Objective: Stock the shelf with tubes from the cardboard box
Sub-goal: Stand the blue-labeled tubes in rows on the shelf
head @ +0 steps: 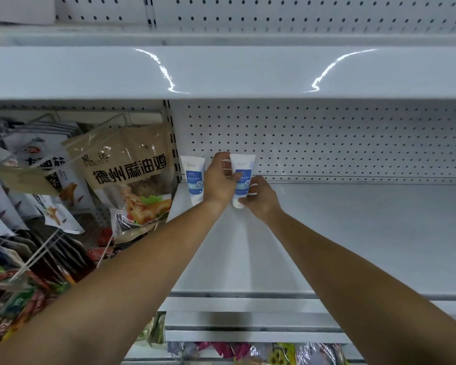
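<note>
Both grips close on one white-and-blue tube. The right grip curls round its cap end at the bottom, and the left grip pinches its left edge with the thumb across the label. The tube stands cap-down at the back of the shelf, close to the pegboard wall. A second tube stands upright just to its left, in the shelf's back corner. A sliver of white behind the left grip may be a third; I cannot tell.

Stocking looks barely begun: one tube is placed, one is being set, and the shelf is bare to the right. The cardboard box is out of view, so what remains in it is unknown. Bagged snacks hang in the neighbouring bay.
</note>
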`<state>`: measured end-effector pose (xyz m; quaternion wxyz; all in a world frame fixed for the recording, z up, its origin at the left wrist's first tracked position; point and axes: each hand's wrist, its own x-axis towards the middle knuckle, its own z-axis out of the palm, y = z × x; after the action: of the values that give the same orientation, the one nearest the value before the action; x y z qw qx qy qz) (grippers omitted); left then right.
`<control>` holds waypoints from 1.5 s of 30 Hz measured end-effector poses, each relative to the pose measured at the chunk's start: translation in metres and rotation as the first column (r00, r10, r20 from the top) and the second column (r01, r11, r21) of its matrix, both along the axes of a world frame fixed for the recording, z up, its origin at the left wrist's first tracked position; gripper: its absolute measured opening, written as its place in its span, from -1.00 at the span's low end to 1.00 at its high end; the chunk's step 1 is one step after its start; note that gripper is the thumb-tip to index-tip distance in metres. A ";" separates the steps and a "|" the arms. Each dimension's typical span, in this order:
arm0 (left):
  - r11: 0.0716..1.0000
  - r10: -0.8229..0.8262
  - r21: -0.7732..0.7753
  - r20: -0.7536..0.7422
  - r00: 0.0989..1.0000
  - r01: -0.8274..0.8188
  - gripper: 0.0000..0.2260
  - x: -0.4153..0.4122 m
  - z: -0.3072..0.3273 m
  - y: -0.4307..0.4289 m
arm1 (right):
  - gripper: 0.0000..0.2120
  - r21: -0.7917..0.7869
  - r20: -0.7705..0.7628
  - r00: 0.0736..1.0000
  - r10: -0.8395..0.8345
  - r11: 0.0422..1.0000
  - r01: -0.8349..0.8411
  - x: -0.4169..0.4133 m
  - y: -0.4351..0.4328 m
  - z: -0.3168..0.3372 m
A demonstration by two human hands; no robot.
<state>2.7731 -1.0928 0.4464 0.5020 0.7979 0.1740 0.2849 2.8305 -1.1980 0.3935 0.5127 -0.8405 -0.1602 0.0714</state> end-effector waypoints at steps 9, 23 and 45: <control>1.000 0.018 0.012 -0.010 1.000 -0.018 -0.61 0.004 -0.008 0.002 | -0.59 0.001 -0.010 1.000 0.021 1.000 -0.021 0.003 0.002 -0.004; 0.995 -0.027 0.089 -0.165 0.986 0.042 -0.63 -0.007 -0.014 0.007 | -0.58 -0.131 0.034 0.999 0.030 0.991 -0.025 0.003 -0.015 -0.008; 0.520 0.289 0.810 -0.466 0.837 0.271 -0.55 -0.132 0.000 0.004 | -0.55 -0.724 0.413 0.772 0.483 0.688 -0.043 -0.063 -0.098 0.054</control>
<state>2.6410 -1.0883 0.4468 -0.0287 0.9835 0.1514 0.0945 2.7672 -1.2957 0.4471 0.0792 -0.9136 -0.3950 -0.0554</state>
